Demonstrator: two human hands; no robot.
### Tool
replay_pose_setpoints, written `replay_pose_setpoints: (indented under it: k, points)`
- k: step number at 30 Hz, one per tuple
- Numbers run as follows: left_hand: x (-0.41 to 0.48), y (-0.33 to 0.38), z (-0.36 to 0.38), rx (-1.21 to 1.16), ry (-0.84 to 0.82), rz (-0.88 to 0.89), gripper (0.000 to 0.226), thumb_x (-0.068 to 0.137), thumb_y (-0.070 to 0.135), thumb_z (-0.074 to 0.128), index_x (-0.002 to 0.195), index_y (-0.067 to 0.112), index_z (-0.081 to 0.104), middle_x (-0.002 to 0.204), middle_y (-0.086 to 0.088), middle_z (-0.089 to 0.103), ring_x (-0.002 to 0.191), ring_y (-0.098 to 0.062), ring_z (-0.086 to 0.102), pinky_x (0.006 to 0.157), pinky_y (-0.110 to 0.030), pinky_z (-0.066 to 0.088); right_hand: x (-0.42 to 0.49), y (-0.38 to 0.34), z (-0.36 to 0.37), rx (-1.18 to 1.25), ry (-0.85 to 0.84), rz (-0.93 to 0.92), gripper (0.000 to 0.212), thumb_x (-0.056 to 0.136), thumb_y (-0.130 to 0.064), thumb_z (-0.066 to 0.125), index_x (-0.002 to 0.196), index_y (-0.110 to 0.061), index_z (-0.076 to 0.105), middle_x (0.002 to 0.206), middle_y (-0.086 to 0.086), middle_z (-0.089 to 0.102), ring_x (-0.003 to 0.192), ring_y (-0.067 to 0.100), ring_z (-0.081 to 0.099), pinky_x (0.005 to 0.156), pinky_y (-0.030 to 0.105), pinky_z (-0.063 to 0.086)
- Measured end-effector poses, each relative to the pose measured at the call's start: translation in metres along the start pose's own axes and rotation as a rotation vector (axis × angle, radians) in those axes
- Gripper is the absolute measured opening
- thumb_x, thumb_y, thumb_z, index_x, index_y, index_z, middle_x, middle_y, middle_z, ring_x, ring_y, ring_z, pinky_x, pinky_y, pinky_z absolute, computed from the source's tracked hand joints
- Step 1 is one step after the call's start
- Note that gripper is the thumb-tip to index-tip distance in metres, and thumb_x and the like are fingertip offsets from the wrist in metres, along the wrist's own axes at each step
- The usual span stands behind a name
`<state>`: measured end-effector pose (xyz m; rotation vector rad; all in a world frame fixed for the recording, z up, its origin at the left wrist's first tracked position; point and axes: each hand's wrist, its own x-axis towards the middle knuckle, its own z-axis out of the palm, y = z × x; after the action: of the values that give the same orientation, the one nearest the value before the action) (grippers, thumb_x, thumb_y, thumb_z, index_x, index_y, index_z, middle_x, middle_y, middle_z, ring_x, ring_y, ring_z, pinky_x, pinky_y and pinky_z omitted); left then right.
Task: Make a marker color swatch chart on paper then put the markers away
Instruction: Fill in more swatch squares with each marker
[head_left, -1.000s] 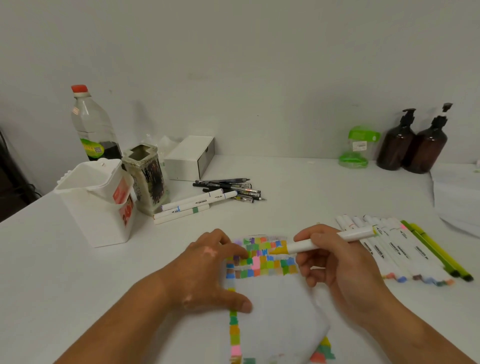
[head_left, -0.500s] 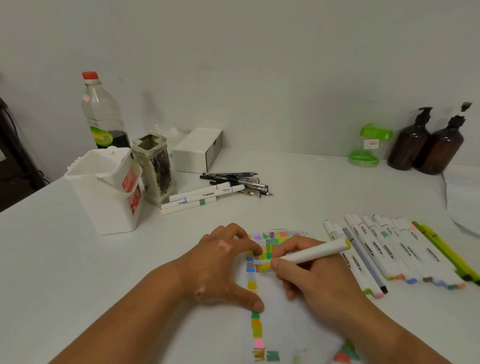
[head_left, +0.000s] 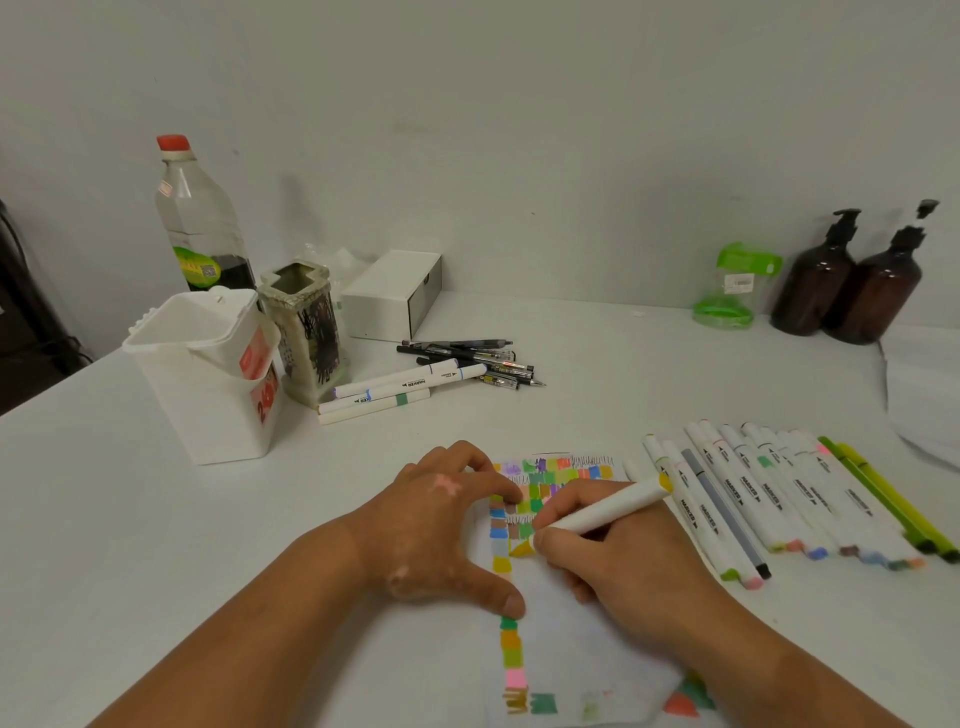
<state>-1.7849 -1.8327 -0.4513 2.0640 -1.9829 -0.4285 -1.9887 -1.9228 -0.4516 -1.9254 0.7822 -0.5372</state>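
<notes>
**Swatching at the table, tip out of sight**

The white table (head_left: 649, 364) runs out of view on the left, right and near sides. On it, under both grips, lies the paper (head_left: 582, 654). Its near edge is cut off at the bottom of the view, and its right side disappears beneath the right grip (head_left: 618, 561).

That grip is wrapped round a white marker (head_left: 608, 506), whose yellow-ended barrel slants up and away to its right. The working tip is buried behind the fingers, so I can't tell whether it touches the sheet. The left grip (head_left: 441, 525) lies spread on the paper's left edge, holding nothing, its thumb touching a column of swatches (head_left: 511, 654).

The swatches are small coloured blocks. One column runs down past the left thumb, rows are packed between the two grips, and a few sit along the bottom. The farthest rows are too blurred to count.

Just right of the right grip, a row of markers (head_left: 769, 499) lies side by side beside the paper.
</notes>
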Motion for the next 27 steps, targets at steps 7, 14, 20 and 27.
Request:
replay_pose_setpoints:
  k: [7, 14, 20, 27]
  points:
    - [-0.0009, 0.0009, -0.0011, -0.002, -0.006, 0.001, 0.098, 0.05, 0.091, 0.066, 0.136, 0.05, 0.042, 0.128, 0.024, 0.031, 0.122, -0.005, 0.036, 0.106, -0.031, 0.036, -0.0006, -0.0023, -0.0011, 0.009, -0.008, 0.008, 0.009, 0.083, -0.022, 0.074, 0.081, -0.03, 0.072, 0.061, 0.009, 0.069, 0.049, 0.014, 0.062, 0.05, 0.024, 0.05]
    - [-0.0006, 0.0007, -0.0012, -0.01, -0.007, -0.004, 0.097, 0.051, 0.089, 0.068, 0.135, 0.05, 0.042, 0.128, 0.024, 0.031, 0.12, -0.005, 0.035, 0.103, -0.027, 0.035, -0.0011, -0.0035, -0.0007, 0.007, 0.003, 0.018, 0.011, 0.085, -0.021, 0.073, 0.079, -0.03, 0.071, 0.058, 0.004, 0.067, 0.048, 0.013, 0.061, 0.049, 0.022, 0.049]
    - [-0.0007, 0.0009, -0.0013, -0.013, -0.014, -0.02, 0.097, 0.049, 0.09, 0.068, 0.135, 0.052, 0.042, 0.129, 0.025, 0.03, 0.121, -0.005, 0.035, 0.101, -0.026, 0.034, -0.0012, -0.0043, -0.0008, 0.003, 0.016, 0.023, 0.011, 0.085, -0.02, 0.073, 0.08, -0.03, 0.07, 0.059, 0.003, 0.067, 0.048, 0.012, 0.062, 0.05, 0.024, 0.05]
    - [-0.0007, 0.0024, -0.0022, -0.019, -0.018, -0.033, 0.099, 0.048, 0.092, 0.066, 0.135, 0.052, 0.042, 0.128, 0.026, 0.03, 0.121, -0.005, 0.036, 0.104, -0.029, 0.037, -0.0005, -0.0035, -0.0006, 0.016, 0.032, 0.026, 0.013, 0.086, -0.021, 0.073, 0.078, -0.029, 0.069, 0.058, 0.003, 0.066, 0.048, 0.012, 0.061, 0.05, 0.022, 0.049]
